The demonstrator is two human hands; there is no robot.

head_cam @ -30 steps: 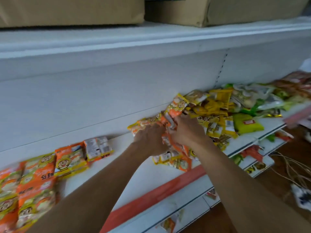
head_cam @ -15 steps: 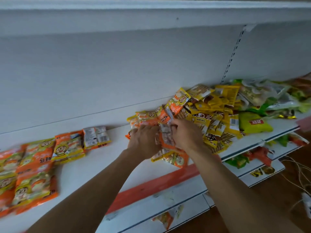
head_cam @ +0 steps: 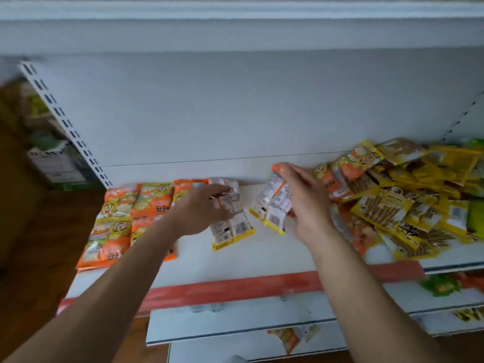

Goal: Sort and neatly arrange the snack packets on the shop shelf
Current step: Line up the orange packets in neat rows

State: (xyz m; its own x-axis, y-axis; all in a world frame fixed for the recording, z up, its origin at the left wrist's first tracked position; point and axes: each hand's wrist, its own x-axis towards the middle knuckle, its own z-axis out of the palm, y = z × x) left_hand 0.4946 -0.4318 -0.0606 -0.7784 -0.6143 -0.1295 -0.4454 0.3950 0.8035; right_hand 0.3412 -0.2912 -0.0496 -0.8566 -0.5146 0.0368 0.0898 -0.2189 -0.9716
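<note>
Slippage threatens: left hand [head_cam: 201, 213] pinches a face-down packet [head_cam: 233, 226] at the shelf [head_cam: 262, 258], right hand [head_cam: 306, 203] grips a second packet [head_cam: 272, 205]; either glossy wrapper might land crooked.

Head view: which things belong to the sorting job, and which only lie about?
Job: left hand, face-down packet, right hand, held packets, orange rows, mixed pile, shelf.
Lying about: boxes at left, green packets below, stray packet on lower shelf.
</note>
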